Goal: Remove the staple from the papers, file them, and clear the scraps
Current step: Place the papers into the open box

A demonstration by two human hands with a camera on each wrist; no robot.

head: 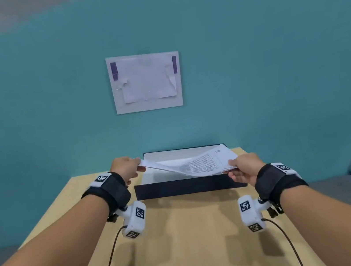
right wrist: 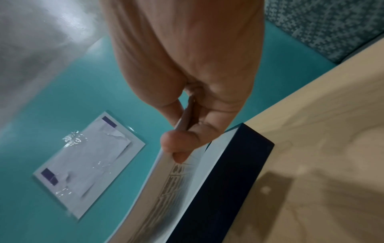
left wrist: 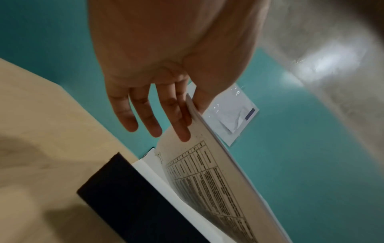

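You've got the printed papers (head: 198,163) pinched at both ends, left hand (head: 124,168) and right hand (head: 246,166); lower them flat into the dark box (head: 190,187), then let go.

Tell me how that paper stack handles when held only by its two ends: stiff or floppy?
Likely floppy: the papers sag in the middle between the left hand and right hand, over the box. Probably light, since fingertip pinches carry them. Loose sheets may fan or slip; the edges look layered in the left wrist view.
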